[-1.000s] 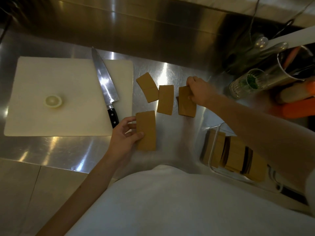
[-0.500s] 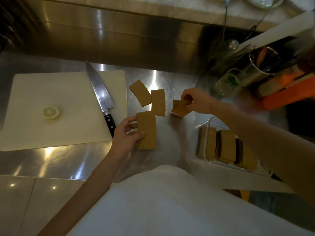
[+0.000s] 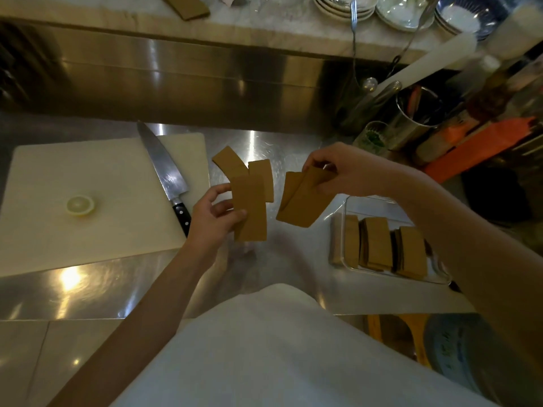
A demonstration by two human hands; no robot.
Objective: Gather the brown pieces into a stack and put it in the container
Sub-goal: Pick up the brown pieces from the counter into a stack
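Note:
My left hand (image 3: 216,217) grips a flat brown piece (image 3: 249,208) by its left edge, lifted above the steel counter. My right hand (image 3: 343,171) pinches two overlapping brown pieces (image 3: 302,201) at their top end, hanging tilted over the counter. Two more brown pieces (image 3: 232,164) lie flat on the counter behind my left hand, partly hidden by the held piece. A clear container (image 3: 370,202) at the right holds several brown pieces standing in stacks (image 3: 379,248).
A white cutting board (image 3: 97,201) lies at the left with a chef's knife (image 3: 166,171) along its right edge and a lemon slice (image 3: 80,205). Utensil cups, a glass and orange tools (image 3: 482,145) crowd the back right. Dishes sit on the shelf above.
Both hands have lifted their pieces off the counter and nearer to each other. The right hand's pieces rose from near the counter to a tilted hang. The camera has tilted up.

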